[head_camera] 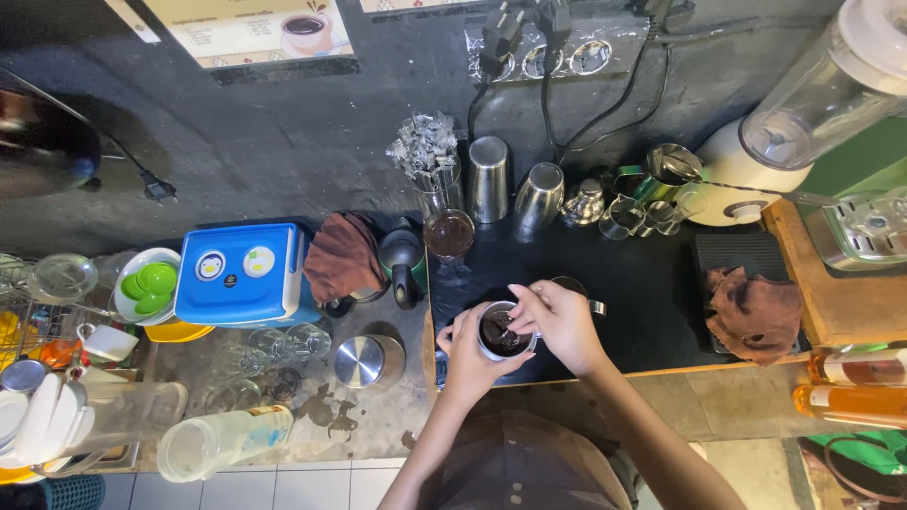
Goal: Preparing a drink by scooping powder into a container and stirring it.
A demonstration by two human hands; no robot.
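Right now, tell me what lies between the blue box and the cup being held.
Head view: a brown cloth and a dark green jug lie between the blue box and the cup.

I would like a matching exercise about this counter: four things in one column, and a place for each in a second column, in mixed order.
Things:
1. cup
2. blue box
3. brown cloth
4. blender

Places:
A. far right of the dark mat, near the wooden board
B. top right corner, by the wall
C. left of the dark mat, beside a bowl of green lids
D. between the left hand and right hand

Pairs: 1-D, 2-C, 3-A, 4-B
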